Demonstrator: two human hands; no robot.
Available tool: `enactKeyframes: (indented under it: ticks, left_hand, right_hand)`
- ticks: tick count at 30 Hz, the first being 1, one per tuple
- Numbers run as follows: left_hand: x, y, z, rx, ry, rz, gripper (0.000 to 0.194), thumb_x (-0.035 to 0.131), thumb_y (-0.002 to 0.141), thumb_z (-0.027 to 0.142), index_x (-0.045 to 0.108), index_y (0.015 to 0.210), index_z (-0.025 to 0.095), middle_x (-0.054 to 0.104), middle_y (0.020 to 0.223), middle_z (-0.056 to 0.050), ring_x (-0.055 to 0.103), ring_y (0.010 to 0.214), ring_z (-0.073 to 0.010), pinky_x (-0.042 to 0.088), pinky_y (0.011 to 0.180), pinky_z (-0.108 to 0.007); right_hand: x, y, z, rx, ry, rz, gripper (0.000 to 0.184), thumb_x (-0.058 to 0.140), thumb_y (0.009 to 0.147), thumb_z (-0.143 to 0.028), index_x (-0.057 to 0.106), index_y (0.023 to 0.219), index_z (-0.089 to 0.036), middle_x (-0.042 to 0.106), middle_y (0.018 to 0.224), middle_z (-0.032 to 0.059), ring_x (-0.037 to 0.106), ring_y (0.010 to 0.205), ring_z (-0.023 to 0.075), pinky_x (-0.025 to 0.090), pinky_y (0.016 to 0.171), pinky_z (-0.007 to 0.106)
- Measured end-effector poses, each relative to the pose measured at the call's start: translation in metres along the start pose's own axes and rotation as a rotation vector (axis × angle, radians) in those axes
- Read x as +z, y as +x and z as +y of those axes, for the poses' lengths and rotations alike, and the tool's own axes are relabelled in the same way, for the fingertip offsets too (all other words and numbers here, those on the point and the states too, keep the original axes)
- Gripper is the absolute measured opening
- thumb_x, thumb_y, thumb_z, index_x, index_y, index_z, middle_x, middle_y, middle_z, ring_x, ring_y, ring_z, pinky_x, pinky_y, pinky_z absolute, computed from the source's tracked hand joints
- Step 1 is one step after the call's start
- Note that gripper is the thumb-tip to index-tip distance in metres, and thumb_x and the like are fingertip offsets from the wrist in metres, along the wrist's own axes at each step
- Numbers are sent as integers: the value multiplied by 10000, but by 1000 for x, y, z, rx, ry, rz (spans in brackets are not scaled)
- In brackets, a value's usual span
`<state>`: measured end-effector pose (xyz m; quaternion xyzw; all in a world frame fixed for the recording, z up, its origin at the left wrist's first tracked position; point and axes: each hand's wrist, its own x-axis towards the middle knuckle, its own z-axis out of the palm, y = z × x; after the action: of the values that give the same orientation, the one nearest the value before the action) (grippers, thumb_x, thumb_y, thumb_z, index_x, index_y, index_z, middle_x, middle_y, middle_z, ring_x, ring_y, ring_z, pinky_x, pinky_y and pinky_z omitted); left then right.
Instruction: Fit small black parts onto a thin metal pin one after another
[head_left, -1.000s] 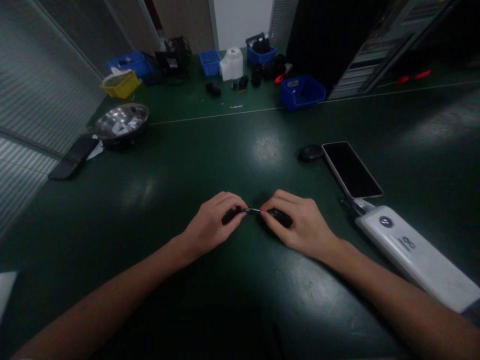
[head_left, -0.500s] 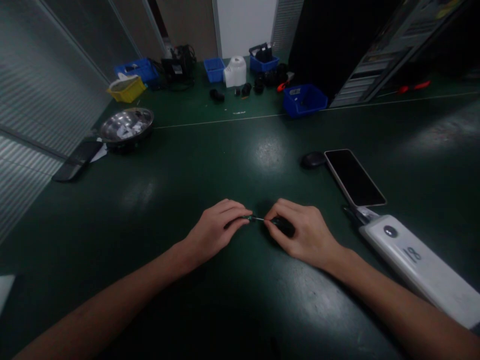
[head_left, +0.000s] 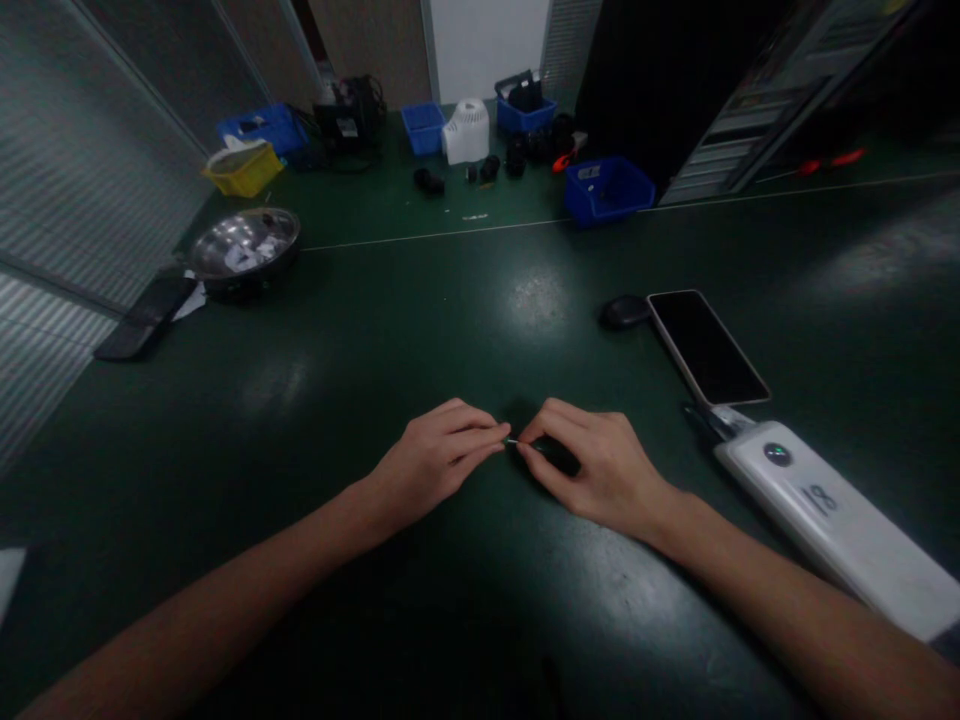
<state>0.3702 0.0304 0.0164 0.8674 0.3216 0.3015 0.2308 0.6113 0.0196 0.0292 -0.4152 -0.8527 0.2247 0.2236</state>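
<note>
From where I stand, taking the meeting of the two hands as the centre of the dial, the left hand (head_left: pixel 435 452) sits at nine o'clock, its fingertips closed with hardly a gap, seemingly around a small piece (head_left: pixel 506 441); in this gloom only a sliver of it shows, so I can't say what it is. The right hand (head_left: pixel 611 465), at three, has thumb and forefinger pinched on a dark-handled tool (head_left: pixel 561 457), the handle running back into the curled palm. Its thin metal shaft (head_left: pixel 513 441) points to nine, right at the left fingertips, all just over the green tabletop (head_left: pixel 375 340). The likeliest trouble, I'd judge, is a slip: pressed too hard or at a slant, the tip could skid off and jab the left fingers, so close are they. A loose left pinch might let the piece twist or drop, and the poor light would make it hard to find. The phone (head_left: pixel 709 345) at two and the white device (head_left: pixel 840 520) between three and four lie beside the right arm, where an elbow swung wide might knock the device.
</note>
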Motion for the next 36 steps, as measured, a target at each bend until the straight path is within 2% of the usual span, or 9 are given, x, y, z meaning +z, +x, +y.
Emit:
enactKeyframes:
  ticks: [8, 15, 20, 26, 29, 32, 34, 36]
  left_hand:
    - [-7, 0, 3, -69, 116, -26, 388, 559, 992, 169, 623, 1366, 251, 641, 1097, -83, 568, 988, -195, 527, 796, -347]
    - [-6, 0, 0, -76, 272, -167, 502, 533, 976, 144, 537, 1462, 270, 577, 1147, -96, 528, 1025, -230, 492, 859, -406]
    - [-9, 1, 4, -132, 183, -118, 520, 525, 986, 163, 460, 1500, 215, 615, 1155, -98, 549, 1028, -225, 493, 870, -400]
    - [-10, -1, 11, -143, 81, -103, 262, 582, 959, 167, 650, 1212, 179, 646, 1149, -89, 574, 1065, -218, 510, 909, -389]
    - [-2, 4, 14, -142, 98, -70, 251, 571, 987, 202, 653, 1224, 187, 639, 1232, -85, 572, 1145, -211, 513, 974, -385]
    - [4, 9, 16, -130, 134, -94, 271, 526, 1016, 193, 629, 1266, 180, 645, 1288, -67, 564, 1208, -186, 490, 1063, -377]
    - [1, 9, 14, -136, 157, -118, 297, 500, 1025, 181, 615, 1299, 178, 662, 1273, -63, 578, 1194, -179, 500, 1060, -372]
    - [-11, 4, 4, -183, 182, -107, 309, 508, 1024, 201, 624, 1310, 194, 670, 1266, -65, 598, 1176, -188, 520, 1031, -379]
  right_hand:
    - [-4, 1, 1, 68, 32, 90, 131, 555, 976, -306, 646, 943, -219, 659, 874, 24, 575, 681, 126, 424, 634, 264]
    - [-4, 2, 3, 105, -121, 63, 180, 525, 994, -337, 653, 946, -219, 650, 906, 22, 583, 707, 132, 387, 620, 278]
    - [-5, 2, 6, 139, -246, 42, 191, 524, 991, -356, 659, 944, -229, 651, 970, 25, 562, 687, 130, 333, 569, 287]
    - [-5, 1, 6, 163, -247, 51, 193, 521, 993, -360, 657, 939, -235, 649, 979, 19, 568, 705, 136, 327, 578, 293]
    - [-5, 2, 5, 180, -240, 39, 193, 522, 991, -362, 660, 942, -237, 646, 970, 16, 577, 717, 139, 331, 588, 287]
    - [-6, 3, 4, 193, -231, 36, 192, 525, 987, -363, 665, 948, -237, 647, 975, 14, 591, 735, 141, 340, 596, 283]
    - [-6, 3, 4, 201, -220, 41, 190, 527, 983, -362, 664, 944, -236, 646, 977, 12, 594, 742, 141, 350, 603, 283]
    - [-7, 3, 5, 201, -205, 44, 182, 531, 977, -358, 661, 943, -235, 643, 980, 11, 589, 737, 139, 357, 607, 282]
